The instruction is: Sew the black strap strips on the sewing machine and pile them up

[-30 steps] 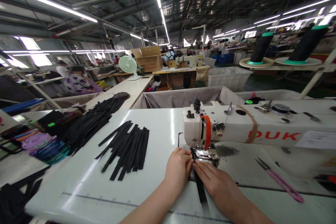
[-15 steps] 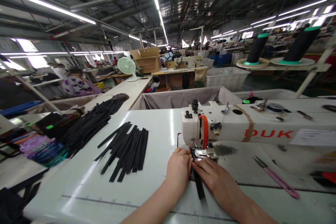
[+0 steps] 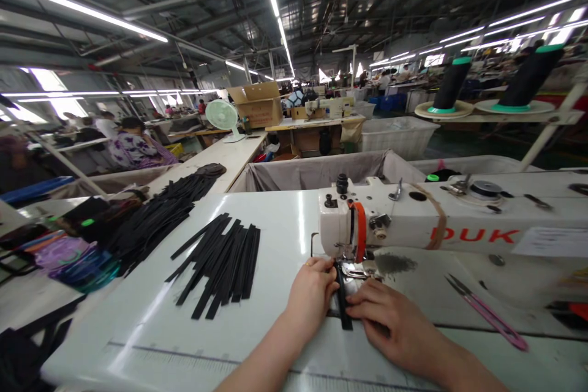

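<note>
A black fabric strip [image 3: 342,306] lies under the needle area of the white sewing machine [image 3: 390,220], its near end pointing toward me. Beside the presser foot, my left hand [image 3: 312,288] has its fingers curled and pressed onto the strip's left edge. My right hand [image 3: 386,315] touches the strip's right edge with its fingertips, fingers bent and partly apart. Several cut black strips [image 3: 225,263] are spread on the pale table to the left. Pink thread snips [image 3: 491,315] rest on the right of the machine bed.
Beyond the strips lies a larger heap of black strips [image 3: 160,211]. A cloth-lined bin [image 3: 321,171] stands behind the table [image 3: 275,214]. Thread cones [image 3: 452,86] are at the upper right. A small fan [image 3: 223,115] and a seated person [image 3: 133,144] are farther back.
The strip has moved forward under the machine, so less of it extends toward me. My right hand has shifted slightly right and back along it. My left hand has barely moved.
</note>
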`<state>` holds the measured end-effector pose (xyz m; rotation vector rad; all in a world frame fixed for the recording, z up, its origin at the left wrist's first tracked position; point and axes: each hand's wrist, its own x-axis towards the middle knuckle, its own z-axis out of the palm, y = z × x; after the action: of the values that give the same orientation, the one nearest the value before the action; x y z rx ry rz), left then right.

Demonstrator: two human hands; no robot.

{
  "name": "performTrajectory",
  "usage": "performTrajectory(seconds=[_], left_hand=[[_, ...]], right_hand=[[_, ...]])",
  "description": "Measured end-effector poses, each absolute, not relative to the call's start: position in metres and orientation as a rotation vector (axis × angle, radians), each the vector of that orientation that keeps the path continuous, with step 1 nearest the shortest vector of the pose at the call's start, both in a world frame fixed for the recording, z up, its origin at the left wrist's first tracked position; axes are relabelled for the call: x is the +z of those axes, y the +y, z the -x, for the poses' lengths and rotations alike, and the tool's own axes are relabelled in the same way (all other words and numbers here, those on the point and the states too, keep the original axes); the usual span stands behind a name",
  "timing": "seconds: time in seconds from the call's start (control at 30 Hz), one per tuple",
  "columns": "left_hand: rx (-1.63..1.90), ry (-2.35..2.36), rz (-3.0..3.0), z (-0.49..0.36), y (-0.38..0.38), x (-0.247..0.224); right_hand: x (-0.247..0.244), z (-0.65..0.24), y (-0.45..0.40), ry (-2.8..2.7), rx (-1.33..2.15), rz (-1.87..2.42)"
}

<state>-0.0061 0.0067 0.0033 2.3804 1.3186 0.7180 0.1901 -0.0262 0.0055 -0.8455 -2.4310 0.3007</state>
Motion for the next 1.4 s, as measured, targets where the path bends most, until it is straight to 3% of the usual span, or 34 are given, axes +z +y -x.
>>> performTrajectory(seconds=[0.17,0.73,1.4], left_hand=[[0.713,1.292,-2.398,0.009,0.006,0.005],[0.703,1.362,-2.484,-0.002,0.000,-0.004],[0.655,1.459,-2.597,-0.009,0.004,-0.022]], right_hand=[[0.008,-0.192,-0.029,-2.427,0.338,0.879],[-0.008,-0.179,-0.015,-2.489,-0.253,1.113],[-0.014,-0.180,-0.016,-2.462,-0.146,1.131]])
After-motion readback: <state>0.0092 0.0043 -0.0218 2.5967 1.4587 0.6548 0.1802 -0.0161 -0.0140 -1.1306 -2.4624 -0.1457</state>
